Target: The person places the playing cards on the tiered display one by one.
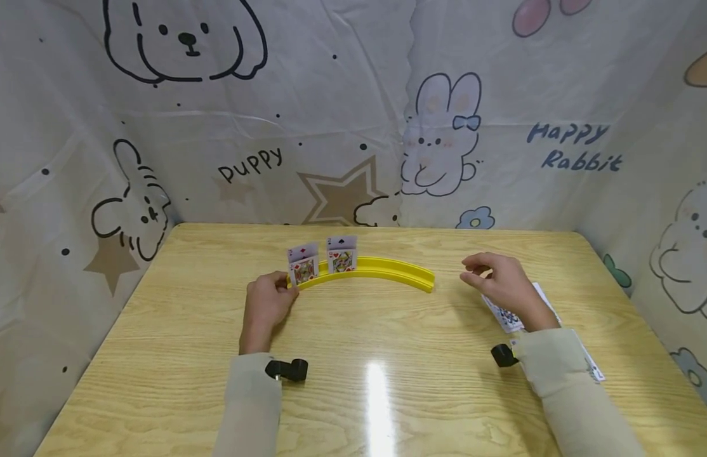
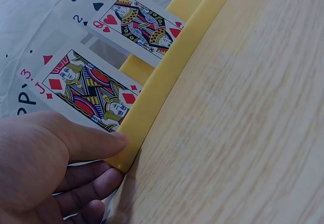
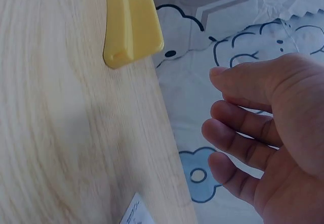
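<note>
A curved yellow card holder (image 1: 382, 269) lies on the wooden table. Its left end is pinched by my left hand (image 1: 269, 303), with the thumb (image 2: 114, 144) on the front wall. Beside that thumb a jack of diamonds (image 2: 90, 90) stands in the slot, a 3 of diamonds (image 1: 303, 251) rising behind it. Farther along stands a queen of hearts (image 2: 136, 28), in front of a 2 of spades (image 2: 97, 5). My right hand (image 1: 500, 279) hovers beyond the holder's right end, fingers loosely bent and holding nothing. Below it lie playing cards (image 1: 506, 317), partly hidden by hand and sleeve.
The wooden table (image 1: 353, 343) reaches back to a fabric backdrop (image 1: 342, 127) printed with cartoon animals, which also hangs on both sides. A black camera mount sits on each wrist, the left one (image 1: 287, 370) and the right one (image 1: 504, 355).
</note>
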Demonstrator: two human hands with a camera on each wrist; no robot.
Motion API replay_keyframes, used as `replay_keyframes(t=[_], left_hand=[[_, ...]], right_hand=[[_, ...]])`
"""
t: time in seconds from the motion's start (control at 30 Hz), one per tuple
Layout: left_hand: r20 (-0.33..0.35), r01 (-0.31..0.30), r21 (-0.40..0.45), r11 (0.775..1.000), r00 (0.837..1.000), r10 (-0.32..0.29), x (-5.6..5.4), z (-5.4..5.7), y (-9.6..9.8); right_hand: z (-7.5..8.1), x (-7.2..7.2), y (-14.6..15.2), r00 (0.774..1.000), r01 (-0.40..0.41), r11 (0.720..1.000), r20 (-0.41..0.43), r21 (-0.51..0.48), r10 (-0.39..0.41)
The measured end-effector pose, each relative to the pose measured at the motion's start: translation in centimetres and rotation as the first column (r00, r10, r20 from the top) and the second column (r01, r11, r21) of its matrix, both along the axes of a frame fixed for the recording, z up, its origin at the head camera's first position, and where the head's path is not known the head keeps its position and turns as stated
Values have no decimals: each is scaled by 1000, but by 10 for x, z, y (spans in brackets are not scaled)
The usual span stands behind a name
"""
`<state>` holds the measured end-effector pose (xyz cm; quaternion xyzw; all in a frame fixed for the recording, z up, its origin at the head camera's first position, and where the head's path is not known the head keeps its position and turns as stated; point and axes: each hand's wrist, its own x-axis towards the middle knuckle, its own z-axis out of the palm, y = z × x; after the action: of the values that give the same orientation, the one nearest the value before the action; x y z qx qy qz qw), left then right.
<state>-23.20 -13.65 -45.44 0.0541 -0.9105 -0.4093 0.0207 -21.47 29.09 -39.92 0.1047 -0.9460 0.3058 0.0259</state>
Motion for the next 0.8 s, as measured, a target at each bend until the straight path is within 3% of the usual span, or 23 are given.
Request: replay_keyframes(t=[0.27,0.8], left_hand=[[-1,8,1,1000,1000,-8,1,-1,-1],[-9,2,-5,1000,1000,-2,1,-1,0]], right_hand=[[-9,4,20,1000,5,999,8,36,-5],[-14,10,48,990,52,991,121,120,-67]])
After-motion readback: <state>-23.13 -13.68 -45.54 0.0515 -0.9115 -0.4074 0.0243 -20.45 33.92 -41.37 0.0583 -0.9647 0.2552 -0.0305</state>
